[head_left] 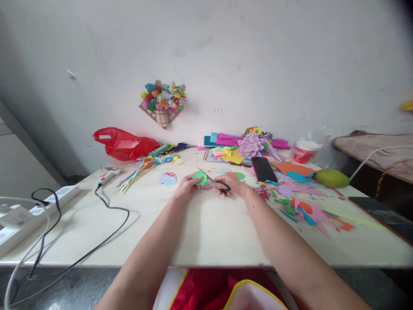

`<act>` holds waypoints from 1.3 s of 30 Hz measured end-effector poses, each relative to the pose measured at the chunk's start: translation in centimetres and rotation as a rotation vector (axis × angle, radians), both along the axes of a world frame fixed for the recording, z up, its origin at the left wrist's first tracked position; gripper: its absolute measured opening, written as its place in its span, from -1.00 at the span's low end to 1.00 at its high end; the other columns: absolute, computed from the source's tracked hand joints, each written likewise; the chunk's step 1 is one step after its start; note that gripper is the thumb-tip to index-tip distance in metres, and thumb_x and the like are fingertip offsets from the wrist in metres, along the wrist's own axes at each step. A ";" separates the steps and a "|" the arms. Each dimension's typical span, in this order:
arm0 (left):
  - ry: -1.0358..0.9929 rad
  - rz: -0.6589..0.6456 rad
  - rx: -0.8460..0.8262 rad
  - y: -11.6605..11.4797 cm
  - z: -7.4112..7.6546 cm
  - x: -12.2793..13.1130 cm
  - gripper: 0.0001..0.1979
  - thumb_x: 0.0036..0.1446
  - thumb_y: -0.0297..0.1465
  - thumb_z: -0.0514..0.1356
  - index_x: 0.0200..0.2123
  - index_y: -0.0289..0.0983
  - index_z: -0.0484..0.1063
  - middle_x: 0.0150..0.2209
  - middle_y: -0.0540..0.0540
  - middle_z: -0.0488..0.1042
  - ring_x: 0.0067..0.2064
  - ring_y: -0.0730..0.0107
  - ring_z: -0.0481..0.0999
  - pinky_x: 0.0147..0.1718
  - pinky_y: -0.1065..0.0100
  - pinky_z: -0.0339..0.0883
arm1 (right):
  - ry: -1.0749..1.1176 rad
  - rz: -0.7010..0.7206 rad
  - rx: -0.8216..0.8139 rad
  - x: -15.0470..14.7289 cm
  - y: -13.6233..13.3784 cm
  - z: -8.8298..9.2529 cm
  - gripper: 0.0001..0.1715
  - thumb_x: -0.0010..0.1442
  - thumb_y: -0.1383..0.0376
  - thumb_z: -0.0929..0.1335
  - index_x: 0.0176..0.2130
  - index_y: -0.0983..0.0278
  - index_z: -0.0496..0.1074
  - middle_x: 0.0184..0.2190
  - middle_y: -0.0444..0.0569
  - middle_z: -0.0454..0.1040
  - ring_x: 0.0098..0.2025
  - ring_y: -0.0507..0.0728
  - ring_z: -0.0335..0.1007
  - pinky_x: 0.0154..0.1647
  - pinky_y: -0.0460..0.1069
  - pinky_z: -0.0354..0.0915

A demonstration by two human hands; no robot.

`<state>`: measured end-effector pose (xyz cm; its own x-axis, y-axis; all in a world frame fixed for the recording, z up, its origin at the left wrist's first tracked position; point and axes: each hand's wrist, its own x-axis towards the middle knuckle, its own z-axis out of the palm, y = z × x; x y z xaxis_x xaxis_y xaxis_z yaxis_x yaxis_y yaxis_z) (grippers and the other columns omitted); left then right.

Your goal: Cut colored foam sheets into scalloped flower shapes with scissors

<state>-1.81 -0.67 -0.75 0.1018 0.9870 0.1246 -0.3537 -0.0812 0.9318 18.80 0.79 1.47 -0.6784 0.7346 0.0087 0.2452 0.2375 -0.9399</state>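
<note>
Pinched in the fingers of my left hand [187, 188] is a green scallop-edged piece [200, 177], held above the middle of the table. My right hand [235, 185] grips a pair of scissors [222, 186] by the dark handles. The blades point up and left, right beside the green piece; whether they touch it I cannot tell. A light blue scalloped piece [167, 179] with a red-patterned edge lies left of my hands. Just beyond my right hand, a green and orange piece [239, 175] is partly hidden.
A glue gun [109, 175] and its black cord lie left, near a white power strip [64, 199]. A red bag [124, 144] stands behind. To the right are a phone [263, 169], colored scraps [309, 211], a green mango-like fruit [332, 178] and a dark tablet [383, 215].
</note>
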 end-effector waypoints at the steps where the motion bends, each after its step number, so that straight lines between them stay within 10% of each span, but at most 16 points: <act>1: -0.011 0.018 0.001 0.0 0.0 0.0 -0.77 -0.24 -0.39 0.42 -0.49 -0.38 0.52 -0.57 -0.05 0.47 -0.61 0.53 0.35 -0.59 0.45 0.25 | -0.007 0.006 -0.006 0.0 -0.1 0.0 -0.62 0.09 0.06 0.35 -0.45 0.35 0.32 -0.64 -0.13 0.40 -0.71 -0.09 0.21 -0.77 -0.19 0.00; 12: -0.123 0.116 -0.018 0.1 0.2 0.0 -0.75 -0.29 -0.46 0.42 -0.44 -0.37 0.53 -0.39 -0.12 0.57 -0.35 0.32 0.54 -0.19 0.25 0.44 | -0.014 0.003 -0.015 -0.3 -0.5 0.3 -0.62 0.11 0.05 0.34 -0.46 0.32 0.29 -0.63 -0.14 0.39 -0.67 -0.06 0.29 -0.75 -0.18 0.05; 39: -0.201 0.188 -0.066 0.0 0.7 0.9 -0.82 -0.20 -0.53 0.35 -0.42 -0.38 0.50 -0.41 -0.11 0.55 -0.34 0.31 0.57 -0.28 0.33 0.49 | -0.015 -0.168 -0.054 -2.0 -1.2 0.5 -0.64 0.07 0.09 0.40 -0.46 0.30 0.28 -0.66 -0.21 0.35 -0.73 -0.10 0.22 -0.81 -0.21 0.00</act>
